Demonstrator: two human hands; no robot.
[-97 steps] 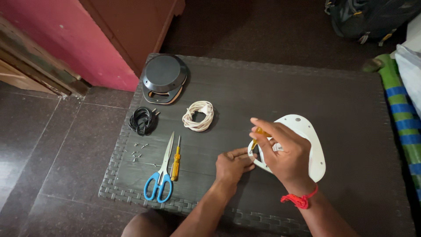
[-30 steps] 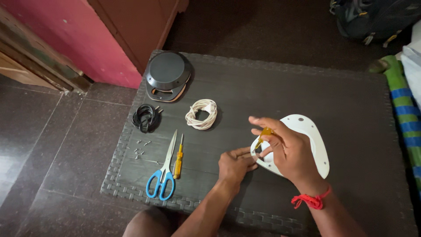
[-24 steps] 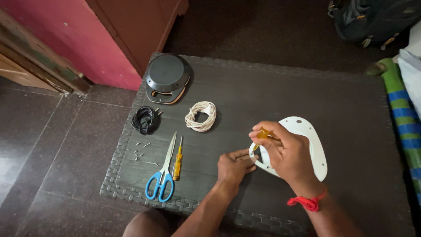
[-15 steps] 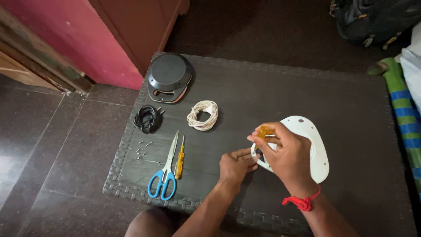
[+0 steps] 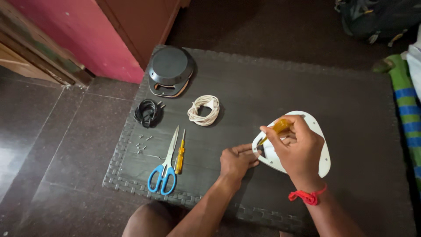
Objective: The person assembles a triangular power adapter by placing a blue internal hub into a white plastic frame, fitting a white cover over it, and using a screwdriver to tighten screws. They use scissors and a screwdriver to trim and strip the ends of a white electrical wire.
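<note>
On the dark mat [image 5: 263,87], near its right edge, lies the white plate [image 5: 318,149]. My left hand [image 5: 237,160] pinches its rim; my right hand [image 5: 298,147] grips a yellow screwdriver [image 5: 277,128] over it.

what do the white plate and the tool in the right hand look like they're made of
The white plate looks like smooth matte plastic: even colour, rounded edge, small holes. The screwdriver in the right hand has a translucent amber handle, likely plastic; its tip is too small to judge. The left hand steadies the plate's edge.
</note>
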